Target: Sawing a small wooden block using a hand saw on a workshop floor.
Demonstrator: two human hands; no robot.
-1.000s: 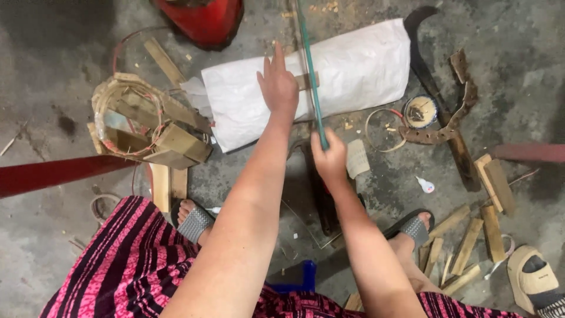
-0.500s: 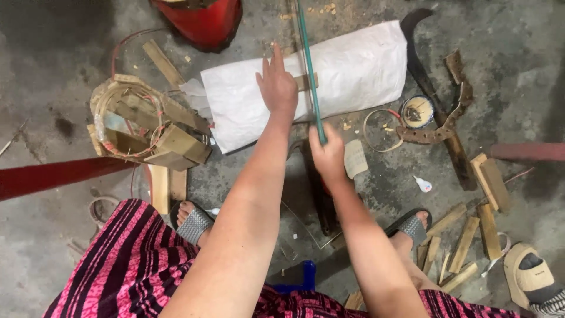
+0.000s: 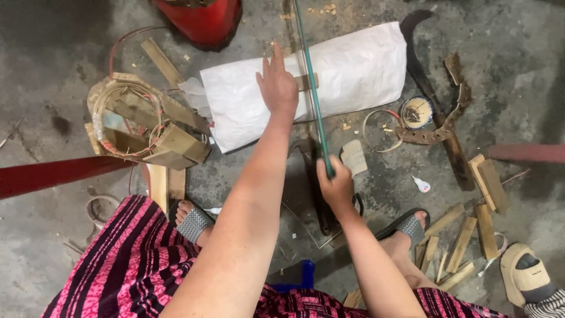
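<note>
A long thin green strip (image 3: 311, 88) runs from the top edge down across a white woven sack roll (image 3: 365, 70) on the concrete floor. My right hand (image 3: 336, 187) is closed around the strip's near end. My left hand (image 3: 276, 88) lies flat on the sack, fingers together, pressing a small wooden piece (image 3: 307, 82) where the strip crosses it. A dark metal tool (image 3: 315, 188) lies on the floor under my right wrist.
A wooden frame wound with wire (image 3: 144, 126) sits left of the sack. A curved blade with a wooden handle (image 3: 432, 88), a small round tin (image 3: 416, 112), a wire ring (image 3: 376, 131) and several bamboo offcuts (image 3: 471, 229) lie right. A red container (image 3: 203, 17) stands at the top.
My right hand has slid slightly back along the strip toward me. The left hand stays on the sack.
</note>
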